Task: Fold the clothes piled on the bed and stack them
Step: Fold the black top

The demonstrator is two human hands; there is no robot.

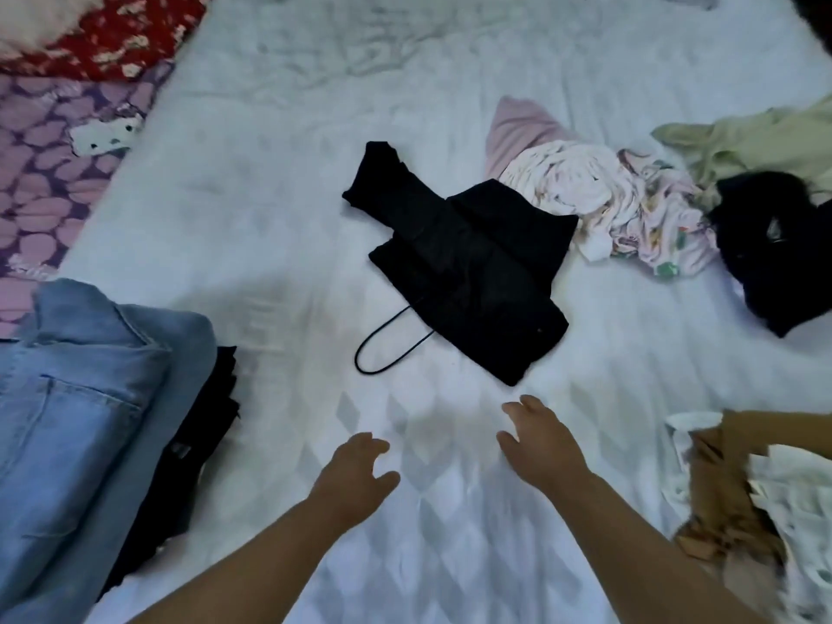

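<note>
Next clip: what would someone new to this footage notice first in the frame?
Probably the black garment lying partly folded in the middle of the white bed, a thin black strap looping out of its near side. Just below it, the left hand and right hand reach forward with spread fingers, holding nothing. Folded blue jeans sit stacked at the left edge, and crumpled unfolded clothes lie to the right.

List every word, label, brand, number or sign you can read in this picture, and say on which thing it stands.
None can be read.
Black garment in the stack: a small tag, too blurred to read.
Black top, jeans, bed sheet: no text shows.
</note>
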